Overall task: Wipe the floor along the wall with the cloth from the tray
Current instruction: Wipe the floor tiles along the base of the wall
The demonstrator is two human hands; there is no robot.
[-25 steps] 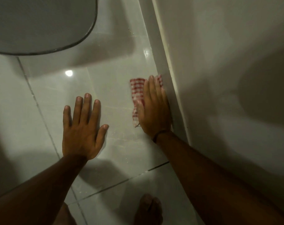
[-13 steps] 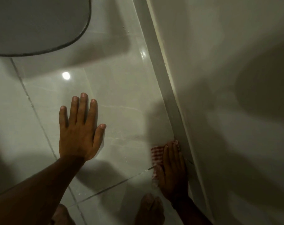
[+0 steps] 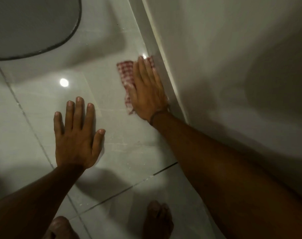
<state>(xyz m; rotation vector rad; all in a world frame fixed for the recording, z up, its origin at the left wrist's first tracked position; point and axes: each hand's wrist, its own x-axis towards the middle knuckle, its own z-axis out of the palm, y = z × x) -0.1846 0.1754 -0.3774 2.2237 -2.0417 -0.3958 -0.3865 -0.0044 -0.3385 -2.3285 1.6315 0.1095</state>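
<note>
The right hand (image 3: pixel 147 90) presses flat on the cloth (image 3: pixel 125 75), hiding most of it beside the wall (image 3: pixel 215 66). The left hand (image 3: pixel 76 133) lies spread, empty, on the floor (image 3: pixel 34 104). The right fingertips (image 3: pixel 143 60) are blurred.

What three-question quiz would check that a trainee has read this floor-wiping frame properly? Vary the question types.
1. True or false: the left hand is pressing the cloth to the floor.
2. Multiple choice: the cloth lies (a) under the grey rounded object, (b) under the right hand beside the skirting, (c) draped over a foot.
3. Fill in: the cloth's pattern is red and white ____.

Key: 1 false, the left hand is flat on bare tile, empty; 2 b; 3 checked.
</note>
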